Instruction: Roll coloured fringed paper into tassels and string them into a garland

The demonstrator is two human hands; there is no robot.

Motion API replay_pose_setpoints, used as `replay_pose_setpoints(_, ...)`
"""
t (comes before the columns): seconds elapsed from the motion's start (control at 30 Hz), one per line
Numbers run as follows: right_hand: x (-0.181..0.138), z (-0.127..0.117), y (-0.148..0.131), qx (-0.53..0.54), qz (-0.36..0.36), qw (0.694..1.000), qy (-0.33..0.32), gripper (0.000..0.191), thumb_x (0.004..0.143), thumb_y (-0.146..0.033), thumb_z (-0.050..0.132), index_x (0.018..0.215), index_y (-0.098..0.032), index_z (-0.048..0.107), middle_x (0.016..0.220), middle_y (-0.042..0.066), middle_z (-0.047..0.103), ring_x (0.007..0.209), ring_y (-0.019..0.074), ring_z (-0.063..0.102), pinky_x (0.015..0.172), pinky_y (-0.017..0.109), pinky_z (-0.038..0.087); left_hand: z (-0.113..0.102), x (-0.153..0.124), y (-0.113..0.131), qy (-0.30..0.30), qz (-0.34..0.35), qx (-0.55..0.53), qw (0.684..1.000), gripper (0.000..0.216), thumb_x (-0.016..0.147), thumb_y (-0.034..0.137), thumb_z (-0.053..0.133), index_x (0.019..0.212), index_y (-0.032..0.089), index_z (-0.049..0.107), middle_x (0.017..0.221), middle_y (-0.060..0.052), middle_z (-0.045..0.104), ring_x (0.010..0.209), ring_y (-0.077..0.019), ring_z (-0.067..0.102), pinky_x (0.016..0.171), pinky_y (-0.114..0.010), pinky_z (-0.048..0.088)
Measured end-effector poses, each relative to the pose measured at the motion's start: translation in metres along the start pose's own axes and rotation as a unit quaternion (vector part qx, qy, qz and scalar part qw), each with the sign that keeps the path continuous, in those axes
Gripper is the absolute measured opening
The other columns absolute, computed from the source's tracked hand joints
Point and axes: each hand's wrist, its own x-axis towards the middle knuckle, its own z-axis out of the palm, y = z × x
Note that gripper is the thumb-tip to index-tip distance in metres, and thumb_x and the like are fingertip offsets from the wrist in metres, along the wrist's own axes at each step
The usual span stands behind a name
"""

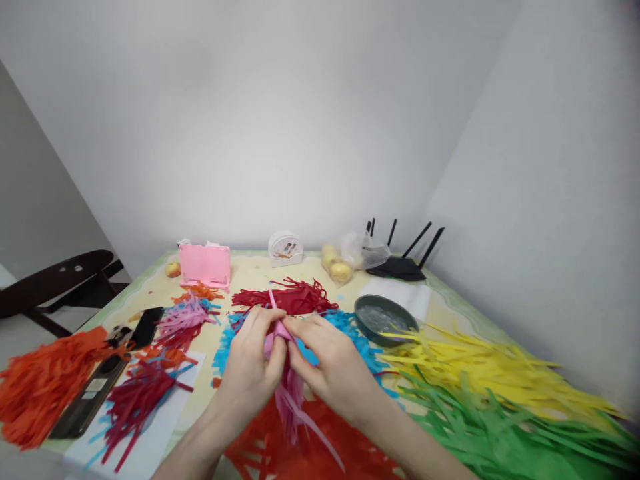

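Observation:
Both hands meet at the middle of the table, fingers pinched on pink fringed paper (289,400). My left hand (253,350) grips it from the left, near a thin pink strip that sticks up above the fingers. On the other side, my right hand (325,350) pinches the same paper at its top, fingertips close to the left ones. Pink strands hang down below the hands. Under and around them lie blue fringed paper (357,333) and red-orange fringed paper (320,440). Dark red fringed paper (290,298) is just beyond the fingers.
At right are a dark bowl (385,320), yellow fringe (480,367) and green fringe (520,427). Bagged fruit (341,271) and a black router (397,268) stand behind. Left hold orange fringe (50,383), mixed tassels (137,397), a phone (149,327) and a pink stand (205,265).

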Motion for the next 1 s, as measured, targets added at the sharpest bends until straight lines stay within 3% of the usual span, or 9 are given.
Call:
replay_pose_setpoints(0.23,0.017,0.018,0.027,-0.167,0.053,0.984,0.019,0.04,0.088,-0.009,0.042,0.124,-0.013,0.06,0.103,0.014,0.07,0.093,0.0245,0.065,0.083,0.039,0.054,0.017,0.019,-0.028,0.035,0.003,0.073,0.997,0.033,0.083,0.008,0.047,0.114,0.016,0.055,0.106,-0.009,0.063,0.102,-0.0214,0.059,0.091,-0.037,0.047)
replay_pose_setpoints(0.4,0.029,0.011,0.03,-0.226,0.04,0.973,0.001,0.036,0.09,-0.012,0.045,0.12,-0.012,0.063,0.1,0.015,0.07,0.09,0.0261,0.065,0.079,0.037,0.053,0.025,0.035,-0.047,-0.003,-0.039,0.07,0.997,0.044,0.076,0.004,0.049,0.116,0.015,0.06,0.112,-0.01,0.067,0.107,-0.0218,0.061,0.095,-0.037,0.046)
replay_pose_setpoints(0.53,0.032,0.015,0.043,-0.192,0.046,0.98,0.037,0.039,0.088,-0.012,0.045,0.124,-0.012,0.06,0.104,0.015,0.07,0.096,0.0275,0.063,0.085,0.041,0.051,0.025,0.043,-0.047,-0.037,-0.1,0.121,0.987,0.051,0.073,0.001,0.044,0.117,0.018,0.065,0.107,-0.009,0.072,0.098,-0.0215,0.066,0.089,-0.034,0.048)
replay_pose_setpoints(0.67,0.041,0.027,0.066,-0.1,0.109,0.988,0.036,0.059,0.077,-0.003,0.049,0.134,-0.017,0.052,0.119,0.011,0.067,0.105,0.0232,0.063,0.092,0.036,0.049,0.024,0.051,-0.049,-0.04,-0.116,0.151,0.981,0.05,0.074,0.004,0.046,0.118,0.019,0.065,0.103,-0.01,0.074,0.093,-0.024,0.068,0.084,-0.034,0.048)
replay_pose_setpoints(0.77,0.054,0.029,0.078,-0.109,0.141,0.984,0.014,0.058,0.072,0.003,0.042,0.124,-0.014,0.061,0.118,0.011,0.068,0.107,0.0227,0.063,0.094,0.034,0.047,0.024,0.06,-0.06,-0.028,-0.127,0.155,0.979,0.048,0.076,0.005,0.046,0.118,0.017,0.064,0.106,-0.014,0.072,0.096,-0.0271,0.066,0.086,-0.037,0.046)
replay_pose_setpoints(0.87,0.073,0.022,0.084,-0.136,0.154,0.979,-0.007,0.046,0.077,-0.002,0.041,0.115,-0.011,0.065,0.114,0.017,0.068,0.109,0.027,0.061,0.093,0.036,0.045,0.024,0.071,-0.079,-0.023,-0.139,0.142,0.98,0.042,0.078,0.006,0.043,0.112,0.015,0.066,0.104,-0.015,0.071,0.098,-0.0275,0.064,0.087,-0.038,0.045)
replay_pose_setpoints(1.0,0.101,0.004,0.091,-0.154,0.153,0.972,-0.095,0.027,0.076,-0.008,0.047,0.091,-0.012,0.07,0.094,0.016,0.072,0.092,0.0265,0.065,0.08,0.031,0.045,0.022,0.085,-0.102,-0.065,-0.126,0.077,0.987,0.037,0.074,0.004,0.04,0.096,0.012,0.069,0.094,-0.011,0.071,0.091,-0.0238,0.063,0.085,-0.033,0.045)
